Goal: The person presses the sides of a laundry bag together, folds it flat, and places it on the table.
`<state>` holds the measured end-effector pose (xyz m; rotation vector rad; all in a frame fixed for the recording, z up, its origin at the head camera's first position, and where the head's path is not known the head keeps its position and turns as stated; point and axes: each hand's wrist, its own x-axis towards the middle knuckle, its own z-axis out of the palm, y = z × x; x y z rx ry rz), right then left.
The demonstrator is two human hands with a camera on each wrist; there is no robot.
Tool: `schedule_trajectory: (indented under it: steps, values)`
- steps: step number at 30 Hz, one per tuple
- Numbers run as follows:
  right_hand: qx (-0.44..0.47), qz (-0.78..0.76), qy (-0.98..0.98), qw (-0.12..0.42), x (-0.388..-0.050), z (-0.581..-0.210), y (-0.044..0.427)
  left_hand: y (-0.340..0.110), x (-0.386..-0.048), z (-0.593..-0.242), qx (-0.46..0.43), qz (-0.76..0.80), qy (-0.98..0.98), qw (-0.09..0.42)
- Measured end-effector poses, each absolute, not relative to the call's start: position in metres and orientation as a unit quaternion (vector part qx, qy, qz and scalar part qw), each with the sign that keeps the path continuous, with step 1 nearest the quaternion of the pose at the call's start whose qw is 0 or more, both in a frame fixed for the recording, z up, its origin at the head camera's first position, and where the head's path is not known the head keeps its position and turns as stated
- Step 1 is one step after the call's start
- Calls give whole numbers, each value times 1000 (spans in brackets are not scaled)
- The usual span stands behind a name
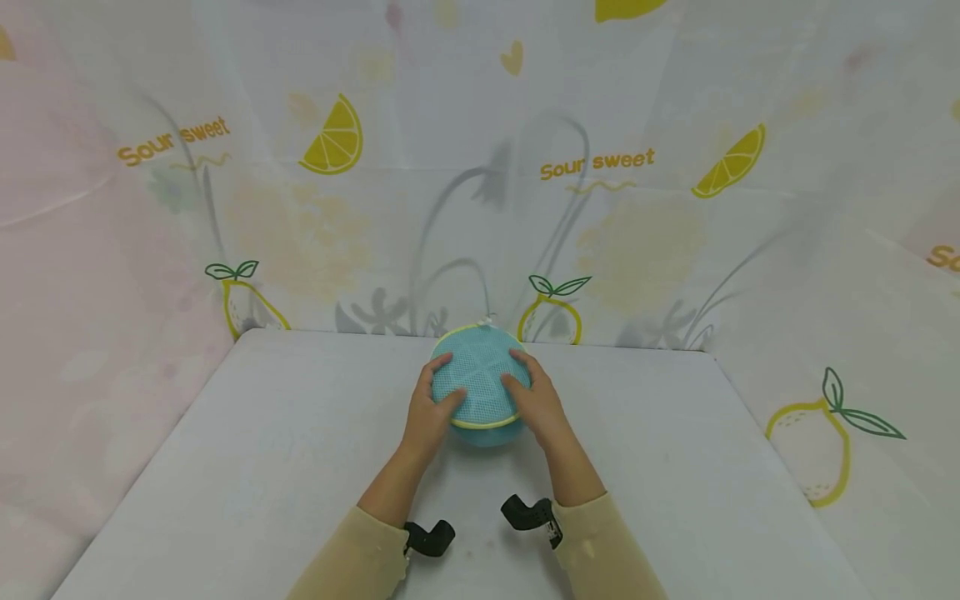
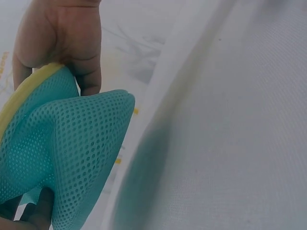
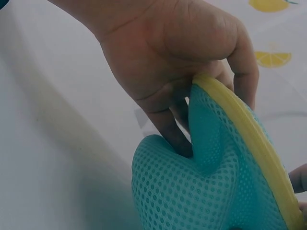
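Turquoise mesh bag (image 1: 482, 379) held over the surface (image 1: 300, 450), directly between both hands; left hand (image 1: 427, 410) pinches its left side, right hand (image 1: 539, 402) its right; neither clearly nearer; outline roundish, no evident long axis; broad face up.

Two hands (image 1: 427, 412) (image 1: 538, 406), two cameras (image 1: 435, 539) (image 1: 527, 513) — one mesh bag (image 1: 482, 377), one table (image 1: 300, 467)

- A white counter (image 1: 262, 467), its far edge along the backdrop (image 1: 442, 108).
- That backdrop, pale cloth, stands behind and on both sides, pinkish at the left.
- Orange "Sour sweet" lettering (image 1: 597, 163) repeats across it.
- Yellow lemon slices (image 1: 333, 142) beside the lettering.
- Lemons (image 1: 812, 450) outlined in yellow, with green leaves (image 1: 868, 421).
- Grey plant shapes (image 1: 379, 312).
- A small heart (image 1: 513, 58), high up.
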<state>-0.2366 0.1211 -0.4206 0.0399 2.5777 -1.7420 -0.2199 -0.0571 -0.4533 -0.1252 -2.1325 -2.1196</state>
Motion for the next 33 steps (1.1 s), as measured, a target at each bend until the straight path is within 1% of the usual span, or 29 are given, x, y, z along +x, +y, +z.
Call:
schedule_trajectory:
  steps: [6,11,22,28,33]
  values:
    - [15,-556,831,14,-236,-419,121,-56,-220,-455,-48,-699,-710,72]
    - [13,-583,812,8,-238,-420,123,-57,-220,-454,-51,-688,-720,72]
    - [33,-664,747,32,-242,-421,128,-58,-221,-455,-67,-674,-733,63]
    - [28,-674,737,33,-243,-422,130,-60,-222,-457,-73,-670,-737,55]
    - [25,-678,733,36,-245,-424,131,-62,-223,-458,-81,-663,-741,60]
